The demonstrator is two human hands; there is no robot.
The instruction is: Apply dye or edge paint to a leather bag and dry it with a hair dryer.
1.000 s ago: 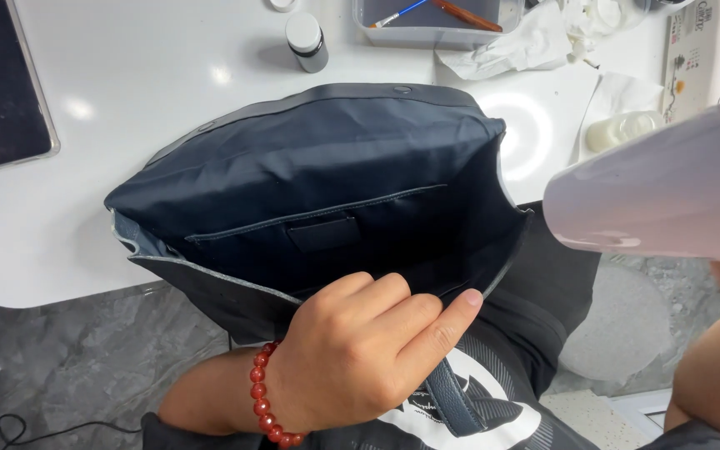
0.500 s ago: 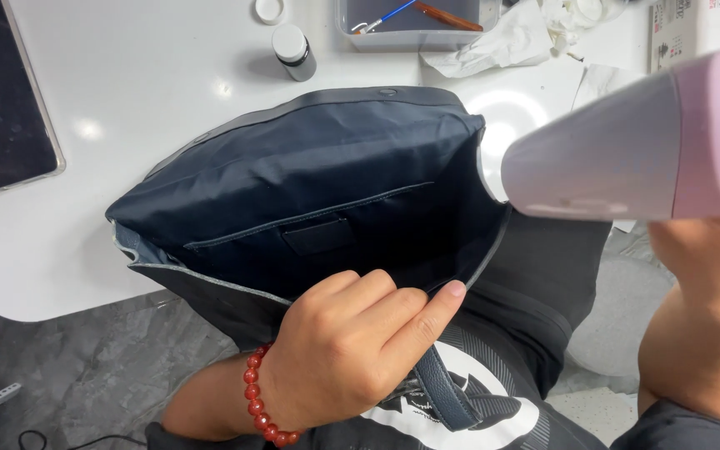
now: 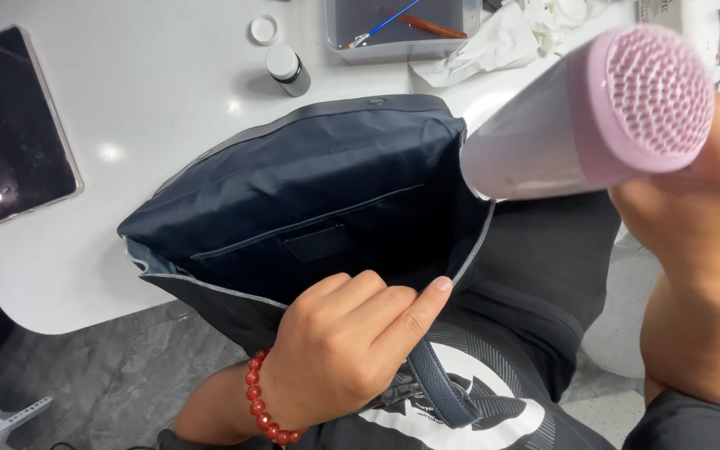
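We are pinching the bag's (image 3: 310,208) near rim with our left hand (image 3: 347,350), grip clamped, bag gaping over the worktop (image 3: 152,100) edge. Our right hand (image 3: 693,217), grip clamped, is aiming the dryer (image 3: 577,125) just inside the bag's right edge.

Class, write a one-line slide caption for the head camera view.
Left hand holds a dark bag open while right hand aims a pink hair dryer inside.

1. Left hand (image 3: 339,346): low in view, back of hand uppermost, fingers curled in a loose fist, index finger extended, thumb hidden.
2. Right hand (image 3: 693,208): raised at right edge, clenched; forearm rises from below.
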